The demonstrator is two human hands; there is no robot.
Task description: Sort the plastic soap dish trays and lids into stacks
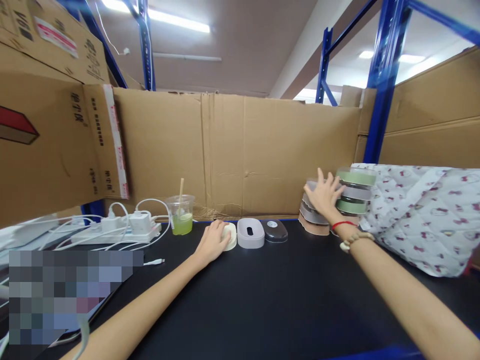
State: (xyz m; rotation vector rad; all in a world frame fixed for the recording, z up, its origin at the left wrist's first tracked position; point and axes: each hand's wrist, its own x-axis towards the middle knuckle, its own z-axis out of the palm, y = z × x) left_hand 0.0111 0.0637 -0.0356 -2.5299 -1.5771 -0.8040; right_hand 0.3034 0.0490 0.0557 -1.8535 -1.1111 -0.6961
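Observation:
My left hand (213, 241) rests on the black table with its fingers over a small cream-coloured piece (230, 237). Beside that piece is a light grey oval case (251, 240) with a dark slot, and right of it a dark lid (275, 232) with a round sticker. My right hand (324, 192), fingers spread, is at the top of a stack of grey and brown pieces (314, 217). A second stack, of green and grey pieces (356, 192), stands just to its right. Whether my right fingertips touch the stack is unclear.
A cup with green drink and a straw (182, 222) stands left of my left hand. Further left are a power strip (116, 230), white cables and a pixelated area. A patterned white cloth (427, 215) lies at the right. Cardboard (277, 155) walls the back.

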